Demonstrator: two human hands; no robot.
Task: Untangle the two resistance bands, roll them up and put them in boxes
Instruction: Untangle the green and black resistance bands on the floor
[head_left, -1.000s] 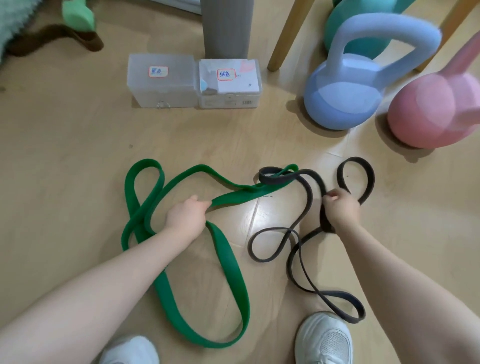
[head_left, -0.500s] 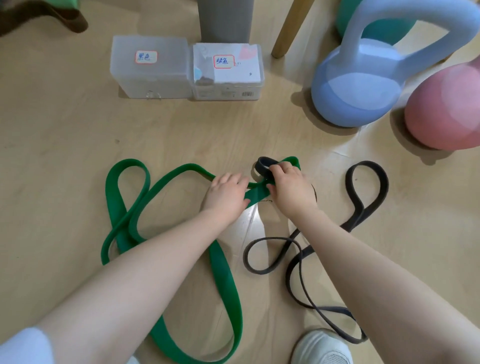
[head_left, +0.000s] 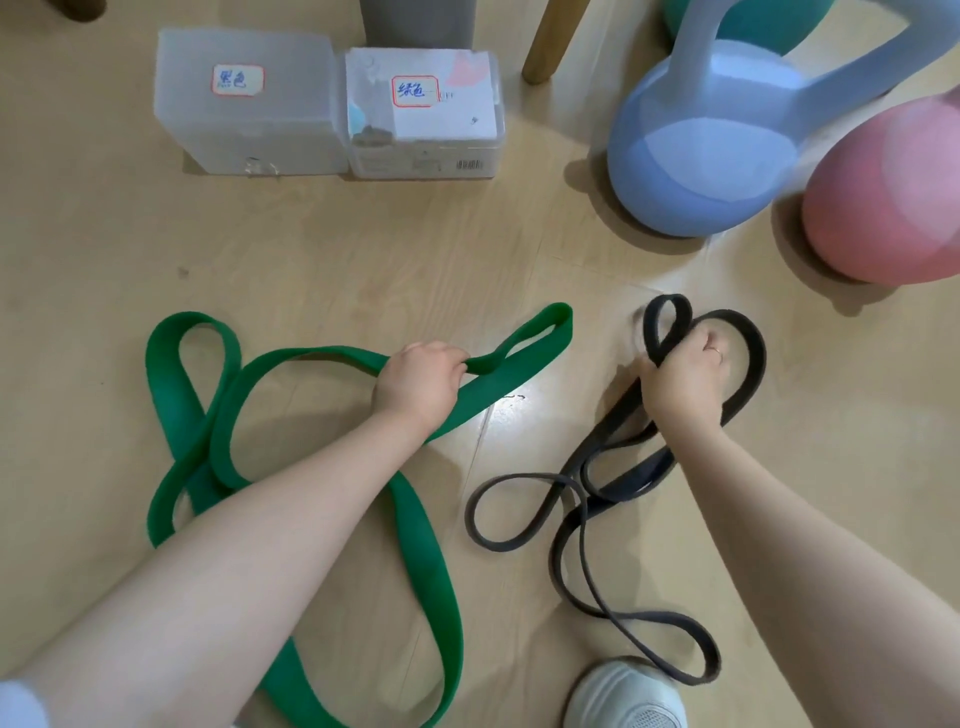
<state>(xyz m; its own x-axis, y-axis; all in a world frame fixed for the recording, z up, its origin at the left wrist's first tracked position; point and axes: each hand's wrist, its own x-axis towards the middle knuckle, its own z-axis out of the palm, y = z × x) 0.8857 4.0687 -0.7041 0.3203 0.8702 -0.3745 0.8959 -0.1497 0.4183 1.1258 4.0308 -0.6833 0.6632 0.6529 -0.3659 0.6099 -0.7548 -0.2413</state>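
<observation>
Wooden floor: left hand grips green band, right hand black band; boxes closed.

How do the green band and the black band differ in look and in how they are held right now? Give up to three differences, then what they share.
The green band is wide and flat; the black band is much narrower. The left hand grips the green band near one end loop; the right hand grips the black band where two loops bunch. The green band sprawls over more floor than the black band. Both are closed loops, partly on the floor, no longer linked.
</observation>
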